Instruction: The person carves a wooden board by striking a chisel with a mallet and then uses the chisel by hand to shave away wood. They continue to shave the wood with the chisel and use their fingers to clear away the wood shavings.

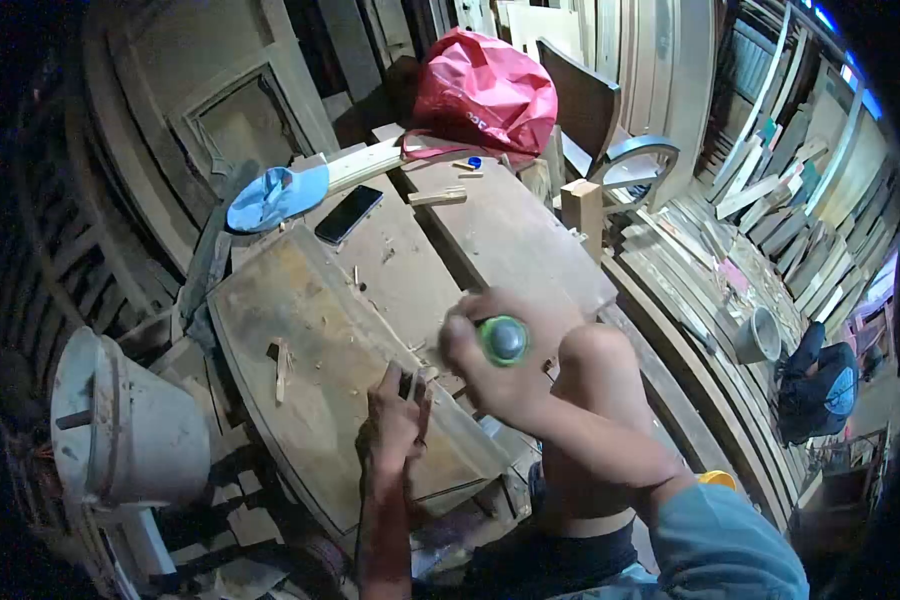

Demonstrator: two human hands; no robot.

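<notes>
My right hand [480, 350] is raised over the work surface, its fingers wrapped round a tool with a round grey end and a green rim [505, 340]. Motion blurs this hand, and the rest of the tool is hidden. Lower and to the left, my left hand [397, 425] rests at the raised edge of a flat wooden panel [300, 400]. Its fingers are closed about a small dark piece [407, 383] whose kind I cannot make out. A splinter of wood [282, 372] lies on the panel, left of that hand.
A phone [349, 215], a light blue cap [278, 198] and a pink bag [486, 92] lie toward the back. Wood offcuts [437, 196] and a blue bottle cap [475, 162] are nearby. A white bucket [150, 425] stands left. A person [820, 385] is at far right.
</notes>
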